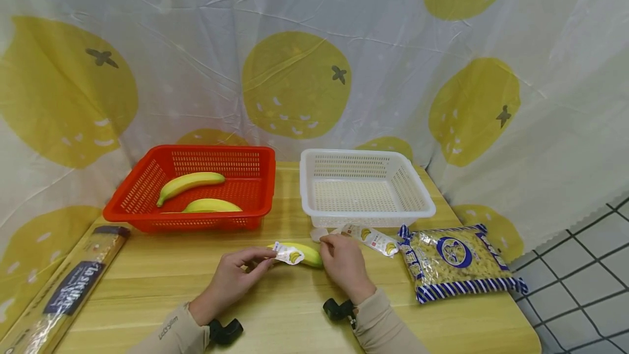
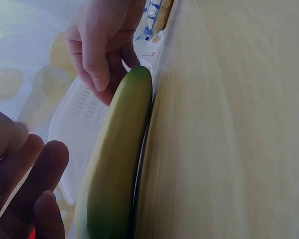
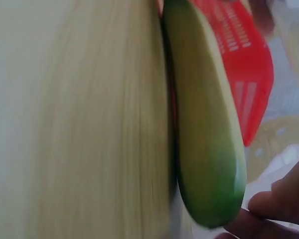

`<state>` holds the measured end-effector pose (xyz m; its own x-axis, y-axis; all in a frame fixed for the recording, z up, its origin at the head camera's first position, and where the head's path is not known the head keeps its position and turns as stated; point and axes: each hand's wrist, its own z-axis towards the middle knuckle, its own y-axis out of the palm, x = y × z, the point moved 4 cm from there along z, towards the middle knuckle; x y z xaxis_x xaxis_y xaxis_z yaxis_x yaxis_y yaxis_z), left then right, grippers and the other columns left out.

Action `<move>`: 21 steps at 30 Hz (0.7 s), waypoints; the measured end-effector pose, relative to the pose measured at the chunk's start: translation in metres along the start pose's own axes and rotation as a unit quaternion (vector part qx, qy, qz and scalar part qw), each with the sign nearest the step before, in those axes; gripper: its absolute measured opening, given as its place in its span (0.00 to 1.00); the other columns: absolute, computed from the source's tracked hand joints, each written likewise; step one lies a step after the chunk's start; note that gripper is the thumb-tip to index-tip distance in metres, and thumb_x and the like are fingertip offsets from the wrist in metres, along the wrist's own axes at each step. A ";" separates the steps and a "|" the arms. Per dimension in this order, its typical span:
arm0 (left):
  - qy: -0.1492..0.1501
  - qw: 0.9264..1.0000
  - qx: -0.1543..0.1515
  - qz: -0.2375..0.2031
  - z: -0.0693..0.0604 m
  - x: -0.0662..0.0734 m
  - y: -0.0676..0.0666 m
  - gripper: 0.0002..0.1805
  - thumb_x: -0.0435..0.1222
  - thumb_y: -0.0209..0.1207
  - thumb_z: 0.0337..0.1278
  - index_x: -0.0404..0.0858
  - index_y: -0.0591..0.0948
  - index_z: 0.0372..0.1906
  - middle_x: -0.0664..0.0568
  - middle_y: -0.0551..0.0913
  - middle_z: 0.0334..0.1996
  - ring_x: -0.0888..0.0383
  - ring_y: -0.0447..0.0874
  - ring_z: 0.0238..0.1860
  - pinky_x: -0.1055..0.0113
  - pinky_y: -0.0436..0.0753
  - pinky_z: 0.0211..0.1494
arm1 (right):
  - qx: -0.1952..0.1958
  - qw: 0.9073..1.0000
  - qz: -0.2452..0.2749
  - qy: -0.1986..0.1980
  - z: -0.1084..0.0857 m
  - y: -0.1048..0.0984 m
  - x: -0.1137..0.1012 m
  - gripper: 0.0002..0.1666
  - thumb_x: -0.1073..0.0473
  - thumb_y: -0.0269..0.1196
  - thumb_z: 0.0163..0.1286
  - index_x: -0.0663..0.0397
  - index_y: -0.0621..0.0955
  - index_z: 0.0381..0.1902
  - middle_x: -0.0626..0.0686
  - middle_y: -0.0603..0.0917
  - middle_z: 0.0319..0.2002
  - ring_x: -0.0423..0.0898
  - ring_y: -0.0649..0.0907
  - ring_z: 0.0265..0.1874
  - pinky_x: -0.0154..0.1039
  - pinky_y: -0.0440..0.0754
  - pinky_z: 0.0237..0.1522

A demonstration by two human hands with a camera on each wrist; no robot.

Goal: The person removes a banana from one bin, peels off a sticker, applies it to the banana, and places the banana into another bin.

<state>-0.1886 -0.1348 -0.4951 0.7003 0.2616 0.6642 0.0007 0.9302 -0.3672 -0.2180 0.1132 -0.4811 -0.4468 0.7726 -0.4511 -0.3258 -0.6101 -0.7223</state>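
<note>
A yellow banana point(image 1: 307, 255) with a greenish end lies crosswise on the table. My left hand point(image 1: 241, 272) pinches the edge of a white label point(image 1: 291, 254) with a banana picture, held over the banana. In the left wrist view, the fingers point(image 2: 52, 164) are bent beside the banana point(image 2: 117, 154); the label is not seen there. My right hand point(image 1: 346, 264) is at the banana's green end, fingers bent, tips beside a small pale piece point(image 1: 318, 234). Whether it grips that piece or only touches it is hidden. A printed label strip point(image 1: 375, 238) lies just beyond that hand.
A red basket point(image 1: 267, 201) at the back left holds bananas point(image 1: 191, 182). A white basket point(image 1: 307, 190) stands at the back right. A pasta bag point(image 1: 457, 261) lies at right, and a long spaghetti pack point(image 1: 73, 288) at left. A fruit-print curtain point(image 1: 383, 86) hangs behind.
</note>
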 end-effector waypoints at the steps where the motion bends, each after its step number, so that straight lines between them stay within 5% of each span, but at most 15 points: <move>1: 0.000 1.000 -0.001 -0.001 0.000 0.000 0.001 0.18 0.21 0.71 0.52 0.40 0.89 0.47 0.48 0.91 0.40 0.64 0.86 0.32 0.72 0.83 0.30 | -0.008 1.000 0.027 0.004 0.001 0.001 -0.001 0.07 0.64 0.66 0.68 0.57 0.90 0.40 0.52 0.91 0.37 0.47 0.89 0.39 0.44 0.86 0.42; 10: 0.000 1.000 -0.003 0.007 0.001 0.002 0.005 0.18 0.22 0.70 0.55 0.39 0.89 0.51 0.47 0.91 0.45 0.66 0.86 0.33 0.73 0.82 0.30 | -0.079 0.969 0.234 0.013 0.002 0.017 -0.012 0.17 0.50 0.58 0.80 0.52 0.88 0.41 0.55 0.89 0.49 0.59 0.77 0.67 0.60 0.72 0.68; 13: -0.002 1.000 -0.001 0.008 0.001 0.003 0.004 0.19 0.22 0.70 0.55 0.39 0.89 0.51 0.47 0.91 0.46 0.67 0.85 0.33 0.73 0.82 0.30 | -0.085 0.964 0.253 0.011 0.001 0.020 -0.016 0.11 0.50 0.62 0.77 0.47 0.88 0.39 0.54 0.89 0.50 0.60 0.74 0.70 0.62 0.69 0.71; 21: -0.014 1.000 0.012 0.024 0.002 0.003 0.004 0.16 0.25 0.71 0.56 0.41 0.89 0.49 0.51 0.91 0.39 0.67 0.83 0.28 0.74 0.80 0.28 | -0.056 0.971 0.231 -0.019 0.001 0.023 -0.020 0.05 0.58 0.68 0.72 0.49 0.86 0.34 0.48 0.89 0.43 0.58 0.81 0.64 0.56 0.74 0.68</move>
<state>-0.1878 -0.1303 -0.4931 0.6783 0.3133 0.6646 -0.0497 0.9220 -0.3840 -0.2176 0.0834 -0.4883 -0.5553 0.4118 -0.7225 0.0086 -0.8659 -0.5001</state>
